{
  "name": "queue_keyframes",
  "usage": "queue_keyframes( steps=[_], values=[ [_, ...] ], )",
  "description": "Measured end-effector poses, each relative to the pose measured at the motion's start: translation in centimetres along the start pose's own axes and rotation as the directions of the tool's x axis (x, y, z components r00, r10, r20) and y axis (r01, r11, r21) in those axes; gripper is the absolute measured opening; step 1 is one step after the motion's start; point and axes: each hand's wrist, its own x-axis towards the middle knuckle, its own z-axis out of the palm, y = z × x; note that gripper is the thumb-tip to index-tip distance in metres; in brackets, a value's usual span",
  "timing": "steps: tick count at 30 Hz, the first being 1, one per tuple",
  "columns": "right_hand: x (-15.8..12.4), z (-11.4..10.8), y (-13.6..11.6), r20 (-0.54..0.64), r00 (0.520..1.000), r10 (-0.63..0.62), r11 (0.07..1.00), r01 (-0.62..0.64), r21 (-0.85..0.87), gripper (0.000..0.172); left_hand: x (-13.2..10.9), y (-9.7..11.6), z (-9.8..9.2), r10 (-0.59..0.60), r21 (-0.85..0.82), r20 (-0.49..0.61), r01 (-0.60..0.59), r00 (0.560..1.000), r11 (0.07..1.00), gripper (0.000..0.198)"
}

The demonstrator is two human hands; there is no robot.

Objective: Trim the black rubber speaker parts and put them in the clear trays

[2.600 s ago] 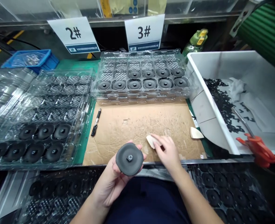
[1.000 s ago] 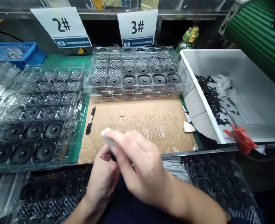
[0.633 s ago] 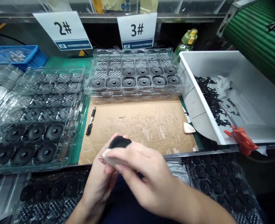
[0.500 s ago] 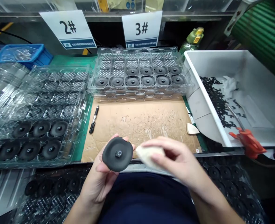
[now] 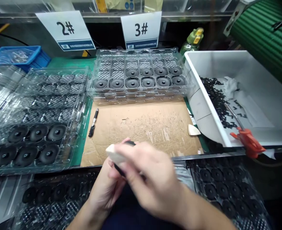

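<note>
My left hand (image 5: 105,183) grips a round black rubber disc (image 5: 119,170), now mostly covered by the other hand. Over the disc, my right hand (image 5: 152,174) pinches a cream-white sponge pad (image 5: 115,156); the pad overlaps the disc's face and appears to press on it. Motion blurs my right fingers. Both hands are above the near edge of a cardboard sheet (image 5: 136,124). Another cream pad (image 5: 193,130) lies at the sheet's right edge.
Clear plastic trays with black discs stand behind (image 5: 141,92) and left (image 5: 66,150). A black pen (image 5: 93,123) lies on the cardboard. At right, a white bin (image 5: 208,105) holds small black scraps, with an orange-handled tool (image 5: 248,142) at its rim. More disc trays (image 5: 227,188) sit below.
My right hand has moved left with the sponge pad, from beside the disc to over it. The disc has tilted and is now mostly hidden.
</note>
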Motion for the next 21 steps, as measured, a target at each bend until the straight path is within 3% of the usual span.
queue_keyframes(
  steps=[3,5,8,10,13,15,17,19,21],
  values=[
    [1.2,0.8,0.0,0.295,0.955,0.015,0.998,0.003,-0.062,0.024,0.1,0.0,-0.7,0.082,0.021,-0.033,-0.081,0.996,0.996,0.043],
    [1.8,1.4,0.3,0.269,0.962,0.045,0.995,-0.018,-0.099,0.024,0.1,0.0,-0.8,0.115,0.009,0.003,-0.115,0.993,0.993,0.042],
    [2.0,1.7,0.6,0.069,0.997,-0.046,0.997,0.050,-0.059,0.031,0.0,0.0,-0.6,0.068,-0.020,0.064,-0.067,0.996,0.998,0.038],
    [1.5,1.2,0.6,0.150,0.987,-0.057,0.998,0.056,0.014,0.030,-0.1,0.2,-0.7,0.037,-0.009,0.071,-0.036,0.997,0.999,0.043],
    [0.4,-0.6,0.5,0.327,0.942,0.080,0.997,-0.073,-0.034,0.024,0.2,0.6,-1.4,-0.017,0.025,0.097,0.015,0.995,1.000,0.048],
    [-0.2,-1.6,0.7,0.271,0.945,0.184,0.975,-0.140,-0.173,0.024,0.4,0.8,-1.8,-0.049,0.045,0.098,0.044,0.994,0.998,0.047],
    [-0.4,-1.9,1.2,0.161,0.973,0.163,0.960,-0.119,-0.252,0.028,0.6,0.9,-1.9,-0.050,0.049,0.089,0.046,0.995,0.998,0.048],
    [-0.4,-1.7,2.2,0.068,0.995,0.073,0.979,-0.058,-0.197,0.031,0.5,1.1,-1.7,-0.039,0.031,0.102,0.036,0.994,0.999,0.048],
    [-0.5,-1.2,3.6,-0.029,0.994,0.107,0.993,-0.109,-0.044,0.028,0.3,1.4,-1.3,-0.037,-0.003,0.153,0.038,0.988,0.999,0.045]
  ],
)
